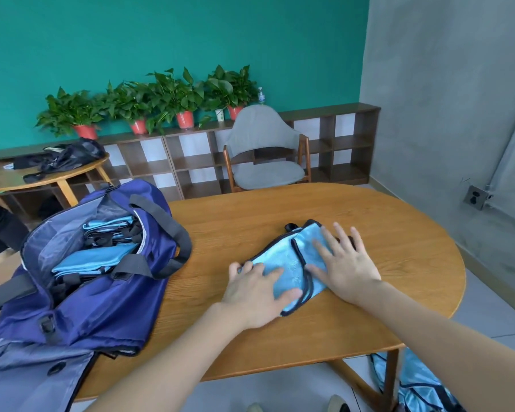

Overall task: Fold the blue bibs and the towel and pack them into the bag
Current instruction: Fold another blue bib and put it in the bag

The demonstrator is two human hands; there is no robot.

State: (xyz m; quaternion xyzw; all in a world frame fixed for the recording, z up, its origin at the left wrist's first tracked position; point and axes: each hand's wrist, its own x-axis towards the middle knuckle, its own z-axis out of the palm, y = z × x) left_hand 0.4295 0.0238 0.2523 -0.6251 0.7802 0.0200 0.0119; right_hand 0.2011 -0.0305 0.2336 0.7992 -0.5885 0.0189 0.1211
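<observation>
Light-blue bib [286, 264], black trim; navy bag [107, 295], possibly grey-lined.

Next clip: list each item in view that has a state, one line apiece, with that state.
Light blue black-trimmed bib: folded, flat on the wooden table.
Left hand: flat, pressing the bib.
Right hand: flat, pressing the bib.
Navy fabric duffel bag: open, folded blue bibs inside.
Grey padded chair: unoccupied.

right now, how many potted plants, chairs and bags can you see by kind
potted plants: 4
chairs: 1, the grey chair
bags: 2, the blue bag on the near table and a black bag on the far table
total: 7
</observation>
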